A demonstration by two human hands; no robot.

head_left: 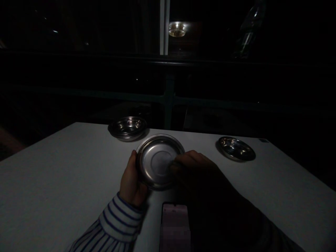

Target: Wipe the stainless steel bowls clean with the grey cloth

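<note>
A round stainless steel bowl [159, 159] is held tilted above the table, its broad face toward me. My left hand [133, 185] grips its left edge, with the thumb at the rim and the fingers behind. On the right side of the bowl lies my right hand [195, 168], its fingers curled and in deep shadow. The fingertips meet the bowl's face, and whatever may be under them is too dark to make out. Left of the held bowl is a stack of steel bowls [127, 128]. A single steel bowl [236, 148] sits on the right.
The white table [65, 182] spans the lower view, with its far edge behind the bowls. A phone [175, 225] with a lit screen is at the near middle. Beyond stand a dark railing [169, 98] and glass with a lamp [177, 29] showing in it.
</note>
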